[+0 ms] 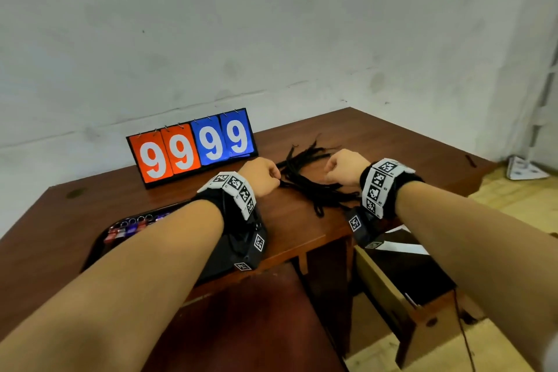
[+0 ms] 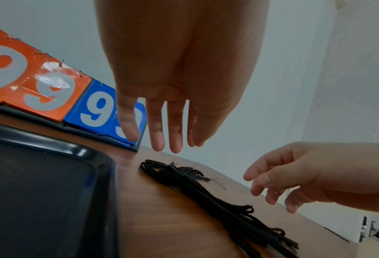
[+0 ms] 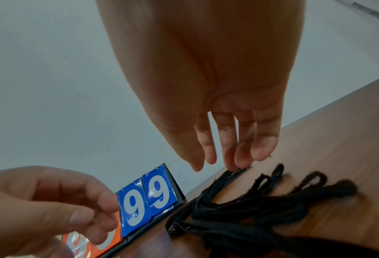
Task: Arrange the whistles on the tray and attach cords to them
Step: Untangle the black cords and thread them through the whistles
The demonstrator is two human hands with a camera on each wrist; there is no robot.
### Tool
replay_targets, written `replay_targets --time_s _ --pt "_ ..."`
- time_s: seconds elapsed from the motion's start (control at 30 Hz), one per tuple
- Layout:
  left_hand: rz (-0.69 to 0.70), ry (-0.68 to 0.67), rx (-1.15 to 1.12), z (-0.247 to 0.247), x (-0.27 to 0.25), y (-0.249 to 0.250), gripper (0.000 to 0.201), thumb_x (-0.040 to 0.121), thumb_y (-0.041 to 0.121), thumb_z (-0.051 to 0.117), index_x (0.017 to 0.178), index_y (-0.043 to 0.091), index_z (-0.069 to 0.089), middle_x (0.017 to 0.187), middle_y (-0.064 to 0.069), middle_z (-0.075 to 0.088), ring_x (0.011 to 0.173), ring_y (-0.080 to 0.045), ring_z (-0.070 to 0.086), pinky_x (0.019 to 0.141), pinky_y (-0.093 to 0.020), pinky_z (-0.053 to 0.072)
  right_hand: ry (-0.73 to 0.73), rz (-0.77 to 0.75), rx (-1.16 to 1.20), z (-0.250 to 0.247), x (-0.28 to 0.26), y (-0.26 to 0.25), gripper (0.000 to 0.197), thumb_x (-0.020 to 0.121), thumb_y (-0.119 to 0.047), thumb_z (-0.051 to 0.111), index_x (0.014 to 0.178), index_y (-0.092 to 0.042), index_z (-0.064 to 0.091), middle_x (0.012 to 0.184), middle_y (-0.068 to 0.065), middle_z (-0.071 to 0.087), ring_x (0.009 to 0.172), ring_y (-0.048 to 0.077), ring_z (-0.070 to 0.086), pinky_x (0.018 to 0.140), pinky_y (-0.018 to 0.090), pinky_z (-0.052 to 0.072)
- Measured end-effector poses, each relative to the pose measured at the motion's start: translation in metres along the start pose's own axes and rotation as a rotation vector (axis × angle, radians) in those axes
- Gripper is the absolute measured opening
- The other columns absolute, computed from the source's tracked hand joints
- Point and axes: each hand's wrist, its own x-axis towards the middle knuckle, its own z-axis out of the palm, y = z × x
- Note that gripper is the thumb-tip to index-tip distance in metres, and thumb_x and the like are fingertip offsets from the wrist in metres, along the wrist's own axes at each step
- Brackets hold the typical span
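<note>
A pile of black cords (image 1: 308,183) lies on the brown table, right of the black tray (image 1: 157,209). Red and blue whistles (image 1: 129,226) lie in a row on the tray, mostly hidden by my left forearm. My left hand (image 1: 273,175) hovers at the pile's left end; in the left wrist view its fingers (image 2: 157,132) hang straight and empty above the cords (image 2: 206,192). My right hand (image 1: 330,170) is over the pile's right side. In the right wrist view its fingertips (image 3: 232,164) reach down to the far cord ends (image 3: 239,218), holding nothing.
A flip scoreboard (image 1: 193,148) showing 9999 stands against the wall behind the tray (image 2: 51,144). The table's front edge runs just under my wrists. A cardboard box (image 1: 392,296) sits on the floor below the table's right side.
</note>
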Motion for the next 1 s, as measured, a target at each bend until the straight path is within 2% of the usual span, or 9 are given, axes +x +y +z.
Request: replay_targets --time_s 0.13,0.23,0.3,0.47,0.57,0.67,0.77,0.87,1.0 --pt "-0.006 -0.034 0.004 0.009 0.022 0.003 0.010 0.085 0.021 0.066 0.092 0.024 0.071 0.098 0.003 0.070 0.092 -0.015 0.065 0.088 -0.033 0.054 -0.081 -0.032 -0.046 0.011 0.021 0.004 0.027 0.078 -0.025 0.078 0.104 -0.017 0.072 0.106 0.002 0.071 0.095 0.018 0.064 0.080 0.027 0.052" --pt "-0.010 -0.042 0.017 0.014 0.032 0.000 0.008 0.084 0.022 0.067 0.090 0.026 0.071 0.099 0.004 0.070 0.093 -0.015 0.065 0.089 -0.032 0.053 -0.170 -0.072 -0.129 0.021 0.031 -0.004 0.035 0.079 -0.030 0.079 0.110 -0.016 0.070 0.109 0.001 0.068 0.098 0.019 0.063 0.085 0.032 0.053" --pt "-0.015 -0.055 0.020 0.016 0.034 -0.004 0.008 0.084 0.022 0.067 0.091 0.026 0.071 0.099 0.004 0.070 0.094 -0.015 0.065 0.091 -0.033 0.053 -0.219 -0.096 -0.206 0.029 0.038 -0.011 0.038 0.079 -0.032 0.079 0.112 -0.017 0.068 0.109 0.001 0.067 0.094 0.019 0.060 0.081 0.030 0.051" --pt "-0.004 -0.069 0.032 0.015 0.032 -0.014 0.015 0.087 0.021 0.065 0.100 0.019 0.073 0.103 0.004 0.068 0.097 -0.014 0.064 0.091 -0.030 0.052 -0.245 -0.101 -0.315 0.039 0.047 -0.018 0.026 0.082 -0.028 0.076 0.099 -0.012 0.065 0.103 0.006 0.066 0.093 0.023 0.061 0.074 0.030 0.048" --pt "-0.009 -0.076 0.025 0.013 0.032 -0.019 0.016 0.088 0.021 0.065 0.101 0.019 0.073 0.104 0.004 0.068 0.097 -0.014 0.063 0.093 -0.031 0.051 -0.211 -0.102 -0.305 0.035 0.051 -0.018 0.023 0.081 -0.030 0.077 0.089 -0.012 0.064 0.097 0.007 0.068 0.093 0.024 0.064 0.076 0.031 0.051" --pt "-0.010 -0.074 0.016 0.011 0.032 -0.021 0.014 0.087 0.021 0.065 0.100 0.020 0.073 0.101 0.005 0.068 0.096 -0.014 0.064 0.092 -0.032 0.052 -0.141 -0.095 -0.168 0.028 0.053 -0.017 0.024 0.079 -0.031 0.079 0.077 -0.014 0.062 0.079 0.002 0.062 0.075 0.019 0.059 0.065 0.028 0.048" --pt "-0.002 -0.064 0.009 0.011 0.033 -0.020 0.010 0.087 0.021 0.066 0.096 0.022 0.071 0.098 0.005 0.067 0.095 -0.013 0.063 0.090 -0.030 0.052 -0.061 -0.097 -0.047 0.023 0.055 -0.016 0.029 0.082 -0.030 0.076 0.066 -0.013 0.058 0.070 0.005 0.058 0.062 0.017 0.055 0.056 0.026 0.043" --pt "0.010 -0.052 -0.014 0.011 0.035 -0.017 0.009 0.086 0.022 0.067 0.093 0.023 0.071 0.099 0.003 0.069 0.094 -0.013 0.064 0.089 -0.030 0.053 -0.008 -0.096 0.009 0.020 0.056 -0.018 0.033 0.088 -0.029 0.067 0.067 -0.005 0.060 0.067 0.006 0.056 0.063 0.019 0.055 0.062 0.030 0.048" --pt "0.002 -0.036 -0.042 0.013 0.039 -0.015 0.014 0.086 0.021 0.067 0.100 0.022 0.069 0.104 0.002 0.067 0.096 -0.014 0.063 0.088 -0.029 0.052 0.044 -0.080 0.130 0.020 0.056 -0.017 0.026 0.093 -0.025 0.061 0.073 -0.011 0.069 0.068 0.001 0.070 0.068 0.018 0.068 0.066 0.029 0.054"
